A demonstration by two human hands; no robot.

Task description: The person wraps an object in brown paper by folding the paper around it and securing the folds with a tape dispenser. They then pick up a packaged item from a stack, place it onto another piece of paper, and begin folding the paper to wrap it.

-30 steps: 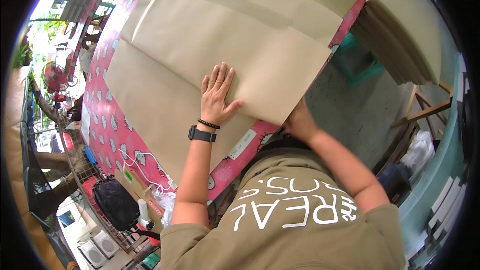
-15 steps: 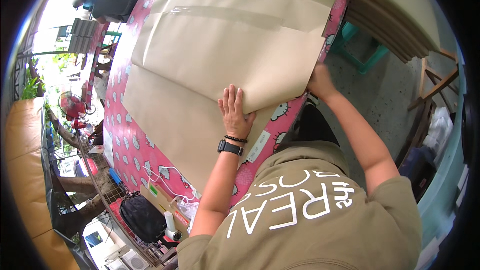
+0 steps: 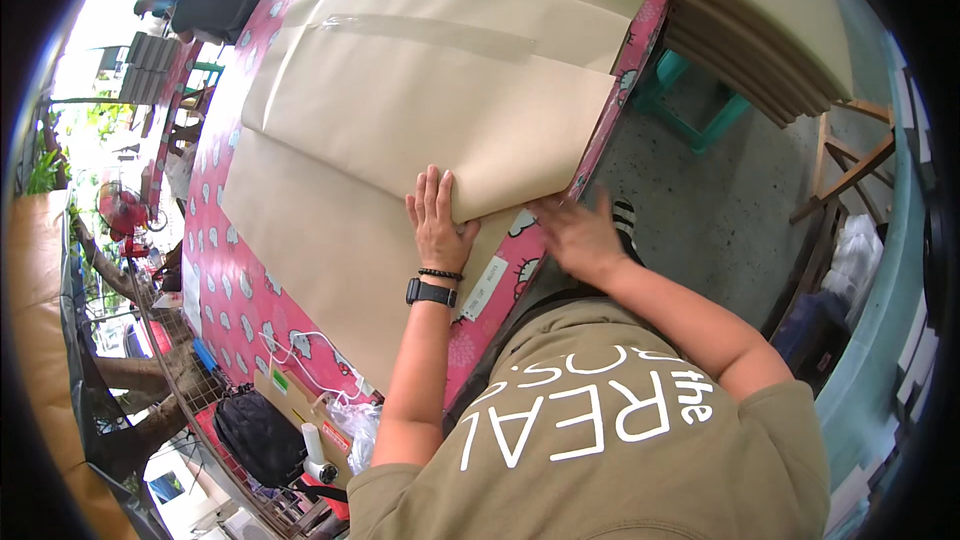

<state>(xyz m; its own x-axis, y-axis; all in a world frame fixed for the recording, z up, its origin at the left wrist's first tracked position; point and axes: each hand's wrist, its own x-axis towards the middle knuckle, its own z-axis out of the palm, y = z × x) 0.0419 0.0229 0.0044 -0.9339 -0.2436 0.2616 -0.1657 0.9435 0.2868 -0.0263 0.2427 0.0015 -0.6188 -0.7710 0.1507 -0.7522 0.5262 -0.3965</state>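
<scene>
Seemingly light, crease-prone brown paper (image 3: 430, 105), probably best edge-held, is pressed under a flat left hand (image 3: 439, 233), a blurred right hand (image 3: 584, 241) spread beside it.

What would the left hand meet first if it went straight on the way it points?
The left hand would likely slide over brown paper until it met what looks like a clear tape strip; depth is hard to judge.

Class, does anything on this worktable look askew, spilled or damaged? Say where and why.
Nothing looks spilled. The upper brown paper layer looks askew: its lower edge slants across the lower layer, and a crease near its left side interrupts its smooth surface. A white cord lies in untidy loops on the pink table, lower left.
</scene>
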